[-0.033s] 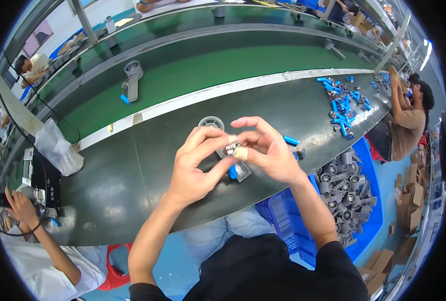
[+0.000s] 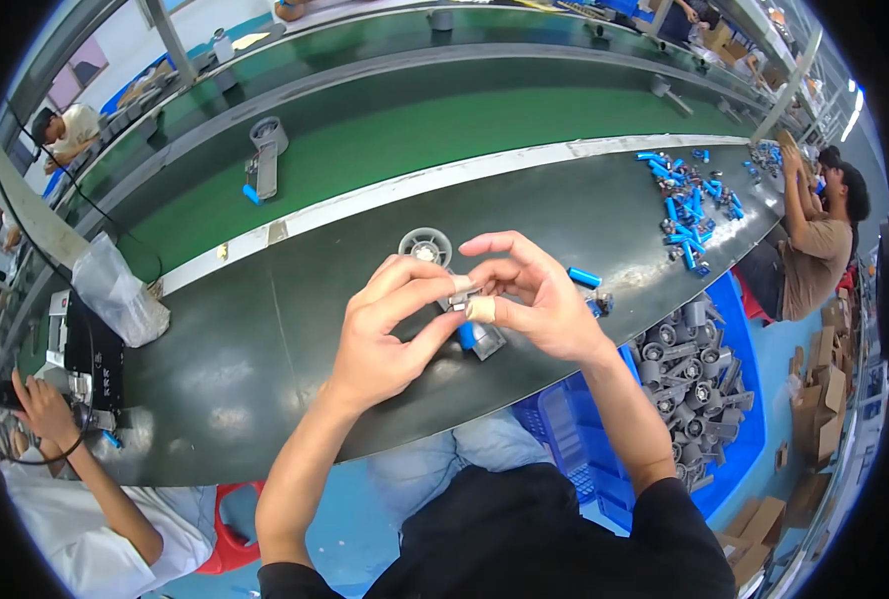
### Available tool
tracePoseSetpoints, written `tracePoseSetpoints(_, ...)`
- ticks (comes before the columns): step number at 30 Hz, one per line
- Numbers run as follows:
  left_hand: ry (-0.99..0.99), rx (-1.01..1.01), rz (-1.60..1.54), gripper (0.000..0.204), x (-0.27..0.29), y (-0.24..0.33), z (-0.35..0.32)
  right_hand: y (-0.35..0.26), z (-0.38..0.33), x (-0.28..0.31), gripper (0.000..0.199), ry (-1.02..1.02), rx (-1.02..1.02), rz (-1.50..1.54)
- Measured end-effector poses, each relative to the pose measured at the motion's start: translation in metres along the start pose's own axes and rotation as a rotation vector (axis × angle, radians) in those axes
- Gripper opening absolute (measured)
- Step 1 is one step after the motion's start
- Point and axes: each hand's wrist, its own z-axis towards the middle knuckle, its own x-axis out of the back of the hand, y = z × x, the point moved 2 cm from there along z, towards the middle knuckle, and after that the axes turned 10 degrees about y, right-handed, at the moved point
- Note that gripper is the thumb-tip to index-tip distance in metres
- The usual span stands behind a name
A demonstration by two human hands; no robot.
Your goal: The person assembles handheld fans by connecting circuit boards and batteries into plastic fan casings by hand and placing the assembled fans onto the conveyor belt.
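Observation:
Both my hands meet over the dark bench, closed around a small silvery metal part point(image 2: 460, 299) whose exact kind I cannot make out. My left hand point(image 2: 379, 334) pinches it between thumb and forefinger. On its other side, my right hand point(image 2: 536, 304) grips it with a taped thumb and bent fingers. Directly beneath lies a grey handheld fan body, its round fan head point(image 2: 425, 247) beyond my fingers and its handle point(image 2: 487, 344) below them. A blue cylindrical battery point(image 2: 466, 335) rests at the handle, partly hidden by my left hand.
Right of my hands lie a loose blue battery point(image 2: 584, 278) and a small component point(image 2: 601, 302). Many blue batteries point(image 2: 686, 205) are heaped farther right. A blue bin point(image 2: 754, 399) holds grey fan bodies. Another fan body point(image 2: 268, 165) lies on the green conveyor. Co-workers sit at both sides.
The whole view has shifted slightly. The fan head shows a little more behind my left hand, and the metal part looks slightly turned between my fingertips.

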Motion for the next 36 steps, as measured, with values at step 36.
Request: tracePoseSetpoints(36, -0.121, -0.016, 0.570, 0.013, 0.015, -0.030, -0.021, 0.058, 0.021, -0.012, 0.022, 0.088, 0.208, -0.530)
